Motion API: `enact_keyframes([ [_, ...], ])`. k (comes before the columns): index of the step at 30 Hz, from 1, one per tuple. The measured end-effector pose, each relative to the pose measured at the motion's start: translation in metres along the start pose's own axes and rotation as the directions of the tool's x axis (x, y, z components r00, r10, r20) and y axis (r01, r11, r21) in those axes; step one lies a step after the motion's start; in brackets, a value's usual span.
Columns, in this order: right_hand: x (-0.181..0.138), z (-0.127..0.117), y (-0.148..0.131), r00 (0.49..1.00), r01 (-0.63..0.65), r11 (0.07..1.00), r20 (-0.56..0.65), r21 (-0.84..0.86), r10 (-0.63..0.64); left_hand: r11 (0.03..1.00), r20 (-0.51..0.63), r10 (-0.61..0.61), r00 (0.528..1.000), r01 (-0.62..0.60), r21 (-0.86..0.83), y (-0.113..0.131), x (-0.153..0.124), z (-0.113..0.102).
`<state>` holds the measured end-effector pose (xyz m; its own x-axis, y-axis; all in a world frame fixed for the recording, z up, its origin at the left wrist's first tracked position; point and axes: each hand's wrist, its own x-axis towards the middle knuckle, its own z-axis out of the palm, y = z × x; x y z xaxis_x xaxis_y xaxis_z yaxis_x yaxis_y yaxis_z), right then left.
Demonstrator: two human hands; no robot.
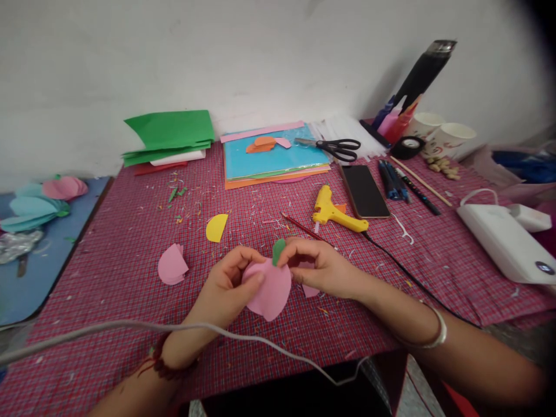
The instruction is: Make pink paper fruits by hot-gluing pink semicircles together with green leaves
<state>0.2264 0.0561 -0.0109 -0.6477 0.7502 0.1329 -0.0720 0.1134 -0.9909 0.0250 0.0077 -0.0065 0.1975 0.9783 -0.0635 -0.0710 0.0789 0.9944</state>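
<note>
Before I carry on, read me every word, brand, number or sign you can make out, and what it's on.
No text can be read for certain.
Paper cups: reddish print, too small and blurred.
White device: dark oval badge, marking illegible.
Dark pen: pale markings, too small to read.

Single head view, close above the cloth-covered table point(117, 272), forward and downward

the paper shape point(273, 292) is pink, leaf point(278, 251) green, glue gun point(332, 212) yellow, and tablecloth point(117, 243) red-and-blue checked.
</note>
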Motion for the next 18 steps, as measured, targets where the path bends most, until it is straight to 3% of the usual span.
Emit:
enact_keyframes([
  [7,-0.0015,0.0022,-0.0028,0.996,-0.082,0.991,-0.050,-0.109,0.076,0.996,-0.009,0.080,0.997,-0.079,0.048,-0.0008,-0.0020,0.0077],
  [18,-0.0035,0.0076,-0.0055,0.988,-0.018,0.835,-0.136,-0.550,-0.068,0.954,0.013,0.149,0.989,-0.147,0.260,0.0009,-0.0050,0.0046],
])
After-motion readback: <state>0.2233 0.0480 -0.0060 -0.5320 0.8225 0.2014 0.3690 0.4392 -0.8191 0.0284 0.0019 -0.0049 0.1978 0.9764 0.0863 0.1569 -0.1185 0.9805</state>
